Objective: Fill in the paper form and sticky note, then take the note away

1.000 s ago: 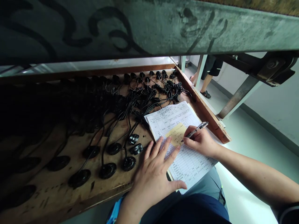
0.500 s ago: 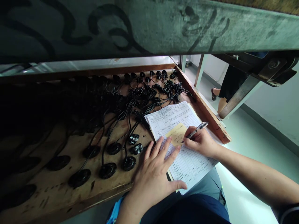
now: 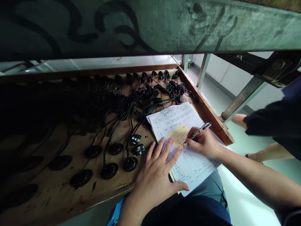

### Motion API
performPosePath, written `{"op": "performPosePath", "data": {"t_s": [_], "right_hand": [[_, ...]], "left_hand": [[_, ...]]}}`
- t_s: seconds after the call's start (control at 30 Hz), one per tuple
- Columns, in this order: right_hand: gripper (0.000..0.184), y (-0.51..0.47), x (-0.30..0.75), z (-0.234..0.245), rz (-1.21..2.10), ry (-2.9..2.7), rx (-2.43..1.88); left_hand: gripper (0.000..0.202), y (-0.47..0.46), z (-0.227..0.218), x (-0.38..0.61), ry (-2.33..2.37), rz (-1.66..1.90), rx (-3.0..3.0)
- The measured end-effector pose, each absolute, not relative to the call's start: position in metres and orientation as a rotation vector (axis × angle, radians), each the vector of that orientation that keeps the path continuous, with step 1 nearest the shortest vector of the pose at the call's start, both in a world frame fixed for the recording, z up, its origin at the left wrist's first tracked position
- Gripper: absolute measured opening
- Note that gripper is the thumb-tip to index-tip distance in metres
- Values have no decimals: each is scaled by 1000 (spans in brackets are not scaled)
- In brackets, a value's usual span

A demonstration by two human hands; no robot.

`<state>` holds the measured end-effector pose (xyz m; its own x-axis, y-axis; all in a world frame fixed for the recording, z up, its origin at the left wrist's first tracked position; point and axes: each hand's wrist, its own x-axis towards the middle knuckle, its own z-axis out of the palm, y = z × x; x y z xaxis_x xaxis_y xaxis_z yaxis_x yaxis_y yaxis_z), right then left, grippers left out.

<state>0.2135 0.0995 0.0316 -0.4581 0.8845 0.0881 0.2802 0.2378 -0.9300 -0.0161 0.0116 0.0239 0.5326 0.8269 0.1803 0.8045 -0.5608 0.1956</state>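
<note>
Pen at the yellow note, left hand as paperweight.
Note lies on the printed sheets, right of the corded black parts, left of the wooden tray's end rail. Right hand, just right of the note, pinches the pen, tip by the note's near edge; can't tell if it touches. Left hand spread flat over the sheets, fingertips at the note's near-left edge. For clean writing I'd use light, even pressure from the spread fingers, index fingertip out of the pen's line, short strokes: sheets overhang the lap on the note's near side, likely flexing there. Cords left of the note shouldn't get under the sheets.
</note>
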Motion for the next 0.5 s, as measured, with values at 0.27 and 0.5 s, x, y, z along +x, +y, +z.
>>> {"op": "performPosePath", "data": {"t_s": [0.27, 0.5], "right_hand": [[11, 100, 213, 33, 1227, -1849, -1050], [7, 99, 212, 40, 1181, -1876, -1121]], "left_hand": [[106, 13, 22, -15, 1430, 402, 2659], [106, 13, 23, -14, 1423, 418, 2656]]}}
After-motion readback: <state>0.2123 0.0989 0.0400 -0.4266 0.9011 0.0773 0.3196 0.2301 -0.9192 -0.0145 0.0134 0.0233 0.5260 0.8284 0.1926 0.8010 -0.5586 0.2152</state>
